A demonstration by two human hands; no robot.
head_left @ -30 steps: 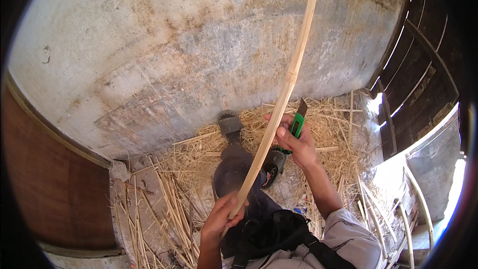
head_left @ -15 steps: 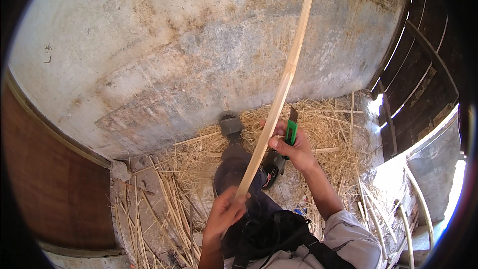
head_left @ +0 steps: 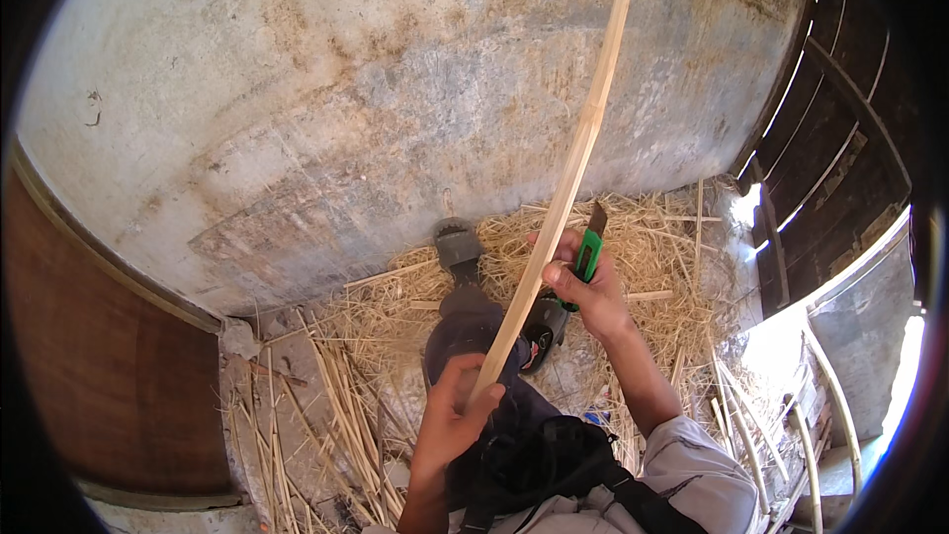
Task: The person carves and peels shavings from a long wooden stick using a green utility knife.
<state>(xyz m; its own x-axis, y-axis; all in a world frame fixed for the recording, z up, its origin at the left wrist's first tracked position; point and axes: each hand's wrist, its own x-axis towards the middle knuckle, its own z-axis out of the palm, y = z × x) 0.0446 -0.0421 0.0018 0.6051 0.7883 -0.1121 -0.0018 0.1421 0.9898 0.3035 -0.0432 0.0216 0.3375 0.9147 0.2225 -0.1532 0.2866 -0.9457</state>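
Observation:
A long, pale bamboo strip (head_left: 565,188) slants up and to the right in front of me, with a slight bend at a node in its upper half. Its lower end is in my left hand (head_left: 453,417), thumb on one side and fingers on the other. Higher up, my right hand (head_left: 591,295) is closed around a green utility knife (head_left: 589,255), and its fingers also meet the strip. The knife's dark blade is out and points upward, apart from the strip. The right fingertips are partly hidden behind the strip.
Straw-like shavings (head_left: 633,247) cover the floor around my shoes (head_left: 460,247). Thin strips (head_left: 341,405) lie in a pile at the left, and long poles (head_left: 806,445) lean at the right. A stained concrete wall (head_left: 376,129) rises ahead; a brown panel (head_left: 119,336) stands left.
The strip has shifted slightly up and to the right. My right hand has moved a little right with the knife, which now tilts more. My left thumb and fingers have spread somewhat around the strip's end.

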